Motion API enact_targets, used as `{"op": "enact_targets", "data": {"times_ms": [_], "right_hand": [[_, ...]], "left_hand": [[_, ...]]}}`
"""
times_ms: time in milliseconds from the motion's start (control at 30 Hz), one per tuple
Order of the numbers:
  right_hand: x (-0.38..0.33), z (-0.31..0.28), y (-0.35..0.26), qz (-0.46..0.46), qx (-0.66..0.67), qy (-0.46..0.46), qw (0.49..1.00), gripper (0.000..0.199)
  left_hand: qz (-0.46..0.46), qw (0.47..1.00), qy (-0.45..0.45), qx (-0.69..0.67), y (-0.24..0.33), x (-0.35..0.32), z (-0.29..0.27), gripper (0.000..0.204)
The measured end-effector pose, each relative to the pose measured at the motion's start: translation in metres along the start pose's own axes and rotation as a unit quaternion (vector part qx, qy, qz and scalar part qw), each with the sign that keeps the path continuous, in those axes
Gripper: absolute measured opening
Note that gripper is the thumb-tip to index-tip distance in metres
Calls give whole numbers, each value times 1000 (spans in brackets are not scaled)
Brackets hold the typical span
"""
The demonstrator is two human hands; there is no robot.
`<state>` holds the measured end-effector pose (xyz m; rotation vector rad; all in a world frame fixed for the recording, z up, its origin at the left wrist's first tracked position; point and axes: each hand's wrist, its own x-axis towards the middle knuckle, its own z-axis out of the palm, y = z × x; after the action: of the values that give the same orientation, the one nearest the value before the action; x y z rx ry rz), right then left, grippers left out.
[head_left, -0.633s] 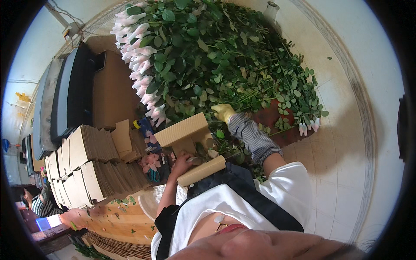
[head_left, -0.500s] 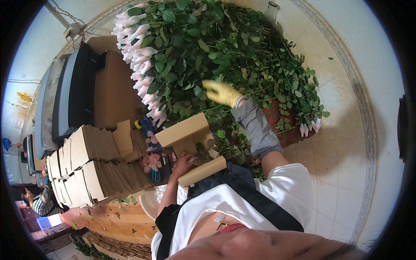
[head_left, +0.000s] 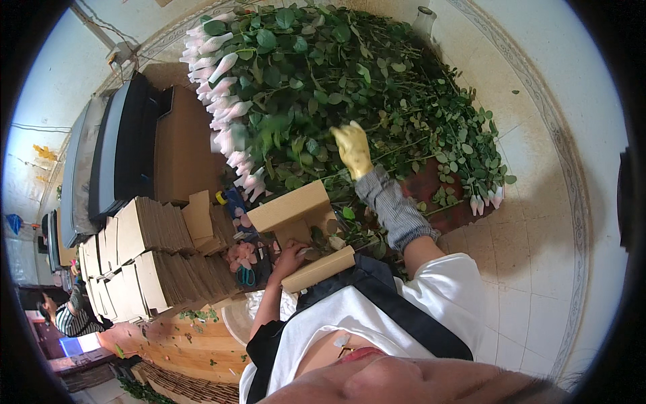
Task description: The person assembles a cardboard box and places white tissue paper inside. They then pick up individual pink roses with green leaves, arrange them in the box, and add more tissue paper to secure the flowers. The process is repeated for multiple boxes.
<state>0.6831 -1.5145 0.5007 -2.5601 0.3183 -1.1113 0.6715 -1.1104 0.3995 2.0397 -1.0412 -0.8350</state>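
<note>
My right hand [head_left: 353, 149], in a yellow glove with a grey checked sleeve, is closed at the pile of long-stemmed roses [head_left: 404, 87]. Its fingers are curled on a rose stem; leaves and a pale netted bud to its left are smeared by motion. My bare left hand [head_left: 291, 258] reaches into an open cardboard wrapper [head_left: 291, 205] in front of me, fingers bent around something pale that I cannot make out. A cream rose head [head_left: 336, 243] lies inside the wrapper beside it. White-pink netted buds [head_left: 222, 67] line the pile's left side.
Stacks of folded cardboard [head_left: 161, 229] stand to the left, with teal-handled scissors [head_left: 246, 275] and pink petals [head_left: 241, 256] beside them. Dark grey bins [head_left: 121, 145] are farther left. A glass bottle [head_left: 424, 20] stands behind the pile. Another person [head_left: 70, 316] is at far left.
My right hand has moved slightly right and its fingers have curled in; leaves and a bud left of it now blur with motion. My left hand stays in the wrapper.
</note>
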Motion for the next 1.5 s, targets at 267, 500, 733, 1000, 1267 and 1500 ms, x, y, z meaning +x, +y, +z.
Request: {"op": "enact_targets", "data": {"times_ms": [267, 500, 733, 1000, 1267, 1500], "right_hand": [[-119, 42, 62, 38, -141, -403, 903, 23], [83, -47, -19, -11, 139, -57, 989, 43], [143, -2, 49, 58, -168, -49, 983, 29], [40, -3, -2, 36, -226, -191, 955, 40], [-45, -24, 5, 138, -55, -359, 922, 64], [52, -121, -75, 92, 40, -87, 991, 48]], "left_hand": [[33, 999, 2, 23, 8, 15, 2, 33], [10, 1000, 14, 5, -9, -1, 5, 32], [9, 1000, -11, 2, 16, 9, -2, 30], [-15, 1000, -15, 0, 18, 3, -5, 34], [-7, 1000, -16, 0, 0, 9, 3, 35], [14, 1000, -1, -16, -6, 3, 4, 35]]}}
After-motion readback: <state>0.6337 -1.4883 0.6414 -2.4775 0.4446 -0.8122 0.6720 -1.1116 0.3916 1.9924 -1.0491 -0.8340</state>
